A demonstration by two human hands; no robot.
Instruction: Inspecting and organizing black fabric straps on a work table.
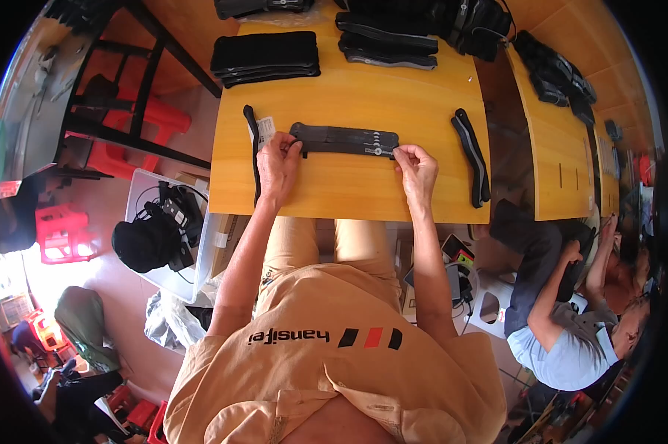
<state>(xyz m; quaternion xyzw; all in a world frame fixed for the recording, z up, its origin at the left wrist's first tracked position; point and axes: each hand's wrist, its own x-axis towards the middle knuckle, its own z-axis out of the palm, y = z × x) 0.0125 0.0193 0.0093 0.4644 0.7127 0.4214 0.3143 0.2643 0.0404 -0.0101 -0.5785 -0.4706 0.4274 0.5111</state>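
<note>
A flat black fabric band (341, 138) with pale markings near its right end stretches crosswise over the yellow table, between my two hands. My left hand (278, 167) pinches its left end, thumb and fingers together. At the other end, my right hand (417, 173) grips the lower right corner between thumb and fingertips. Just left of my left hand lies a narrow black strip (250, 122), with a white label (265, 127) beside it. Another folded black band (471, 157) rests along the table's right edge.
A stack of black bands (266, 58) and a looser pile (388, 41) lie at the far side of the yellow table (348, 194). A white bin (140, 194) with black cables stands left below. Red stools (64, 233) are further left. A co-worker (559, 333) sits at right.
</note>
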